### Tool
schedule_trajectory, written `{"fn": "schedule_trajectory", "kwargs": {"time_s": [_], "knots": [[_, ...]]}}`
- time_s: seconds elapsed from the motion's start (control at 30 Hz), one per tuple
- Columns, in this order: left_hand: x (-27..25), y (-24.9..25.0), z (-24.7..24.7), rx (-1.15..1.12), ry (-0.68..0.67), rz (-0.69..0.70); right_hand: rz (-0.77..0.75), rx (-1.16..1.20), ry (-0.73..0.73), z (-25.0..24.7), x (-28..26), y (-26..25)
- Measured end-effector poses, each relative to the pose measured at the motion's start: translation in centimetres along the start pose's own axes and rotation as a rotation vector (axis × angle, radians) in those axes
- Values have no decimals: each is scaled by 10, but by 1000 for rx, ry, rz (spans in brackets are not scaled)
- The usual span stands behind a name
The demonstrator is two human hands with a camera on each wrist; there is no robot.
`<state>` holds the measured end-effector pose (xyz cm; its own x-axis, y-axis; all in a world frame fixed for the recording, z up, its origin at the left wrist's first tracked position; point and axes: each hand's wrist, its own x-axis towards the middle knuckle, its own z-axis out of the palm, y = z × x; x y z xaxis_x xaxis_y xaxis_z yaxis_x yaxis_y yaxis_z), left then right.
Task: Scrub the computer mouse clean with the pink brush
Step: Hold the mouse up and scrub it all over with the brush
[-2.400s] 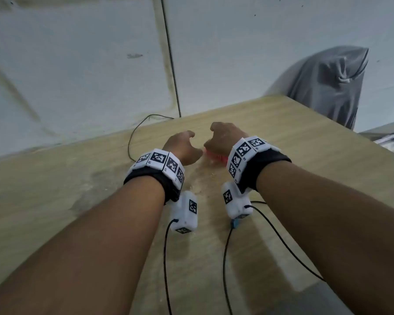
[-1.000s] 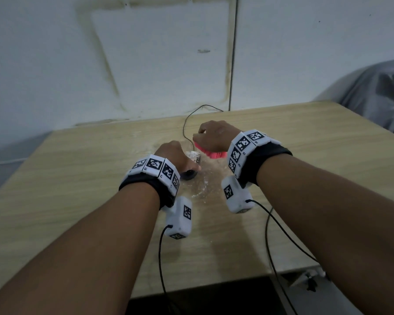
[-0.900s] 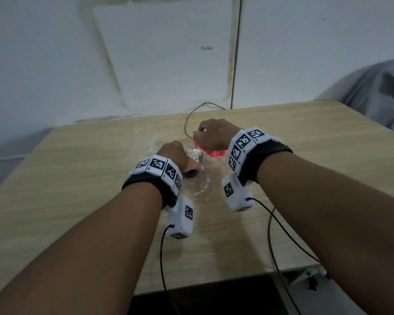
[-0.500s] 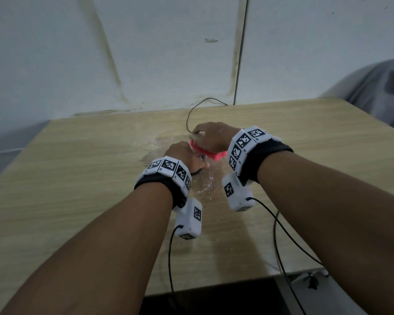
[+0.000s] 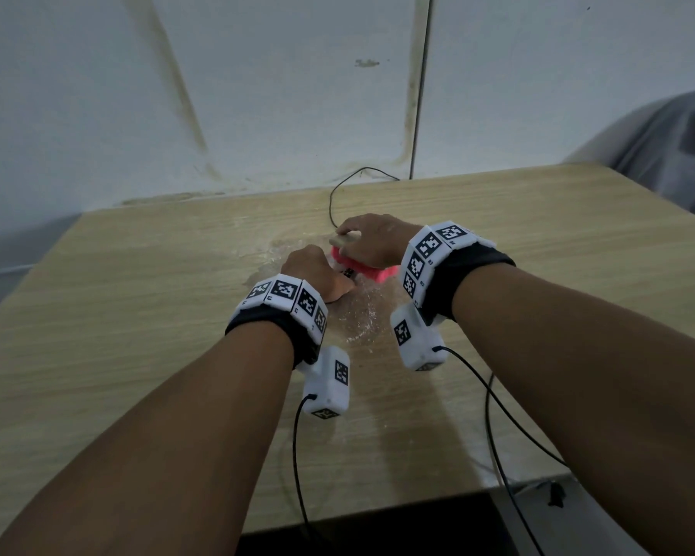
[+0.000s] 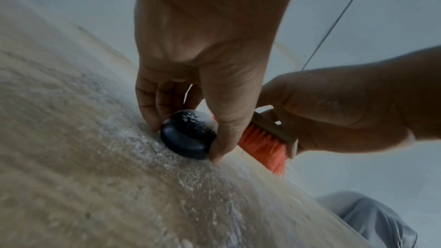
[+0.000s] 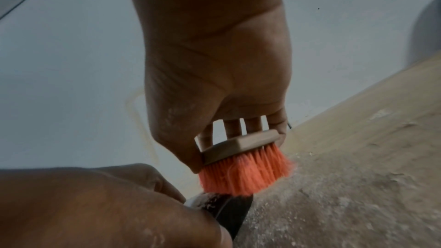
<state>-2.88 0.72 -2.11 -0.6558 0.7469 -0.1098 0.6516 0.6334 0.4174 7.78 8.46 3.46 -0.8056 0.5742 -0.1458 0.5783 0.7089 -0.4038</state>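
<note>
1. Currently the computer mouse (image 6: pixel 188 135) is held down on the wooden table (image 5: pixel 137 315), near the middle of the tabletop and slightly toward the wall, pinched at its two sides by the left hand (image 6: pixel 205 59): the thumb (image 6: pixel 224 129) is pressed on the side facing the brush, the fingers (image 6: pixel 152 105) on the far side.
2. White powder (image 6: pixel 193 118) is seen on the upper shell of the mouse, and more is scattered over the table around it, so the scrubbing is judged unfinished.
3. The pink brush (image 7: pixel 243 169) is clamped in the right hand (image 7: pixel 214 74), the wooden block (image 7: pixel 238 146) being gripped between thumb and curled fingers, bristles pointed downward.
4. In the right wrist view the bristle tips are seen touching the front, wallward part of the mouse; from the head view the brush (image 5: pixel 358 268) lies just beyond and to the right of the left hand (image 5: pixel 318 274).
5. The deciding relation is judged as follows: the powdered patch lies from the bristles toward the left hand, along the long axis of the mouse, which appears to run from the wall, where its cable (image 5: pixel 334 202) leads off, back toward the person.
6. A stroke drawn back along that axis is called for, and the left thumb, just beside the bristles, is likely to be brushed.
</note>
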Motion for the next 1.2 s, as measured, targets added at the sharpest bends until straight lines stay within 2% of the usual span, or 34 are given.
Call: {"fn": "schedule_trajectory", "kwargs": {"time_s": [0.13, 0.33, 0.5, 0.67, 0.87, 1.07, 1.2], "knots": [[2, -2, 0, 17, -1, 8, 47, 73, 59, 4, 6, 8], [10, -13, -2, -2, -7, -11, -41, 96, 27, 4, 4, -1], [7, -11, -4, 9, 0, -11, 57, 30, 84, 6, 7, 6], [6, -13, -11, -10, -16, -23, 18, 164, 69, 1, 6, -2], [2, -12, -11, -119, 18, 51, 3, 67, 43, 6, 7, 4], [-3, -9, -14, -178, 27, 124, -16, 116, 240, 6, 2, 9], [-6, -7, -20, -226, 36, 184, -73, 131, 301, 2, -5, 7]]}}
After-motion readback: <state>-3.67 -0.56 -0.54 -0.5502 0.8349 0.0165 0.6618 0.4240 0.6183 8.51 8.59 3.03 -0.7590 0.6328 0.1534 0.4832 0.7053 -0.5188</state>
